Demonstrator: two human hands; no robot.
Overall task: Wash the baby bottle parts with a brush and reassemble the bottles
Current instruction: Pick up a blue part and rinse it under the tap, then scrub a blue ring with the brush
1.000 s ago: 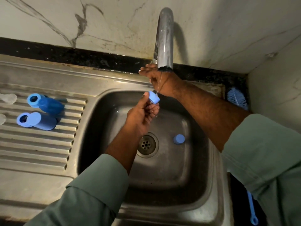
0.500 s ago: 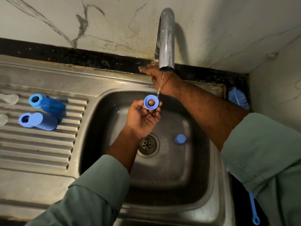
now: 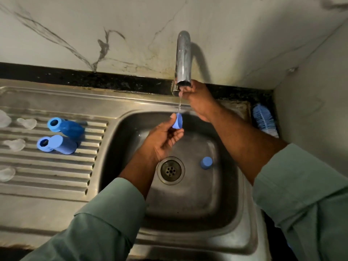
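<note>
My left hand (image 3: 162, 140) pinches a small blue bottle ring (image 3: 177, 121) under a thin stream of water from the steel tap (image 3: 183, 59). My right hand (image 3: 197, 98) reaches behind the spout to the tap's base; its fingers are hidden there. A blue cap (image 3: 206, 162) lies on the sink (image 3: 231, 204) floor right of the drain (image 3: 171, 170). Two blue bottles (image 3: 65, 127) (image 3: 58, 145) lie on their sides on the ribbed drainboard (image 3: 47, 172). Clear teats (image 3: 27, 123) (image 3: 15, 144) rest left of them. The blue bottle brush (image 3: 263, 120) lies behind the sink at right.
A marble wall rises close behind the tap and along the right side. Another clear piece (image 3: 6, 173) sits at the drainboard's left edge. A blue handle end shows at the lower right by my sleeve.
My left hand has turned the blue ring from face-up to edge-on under the water. My right hand stays at the tap.
</note>
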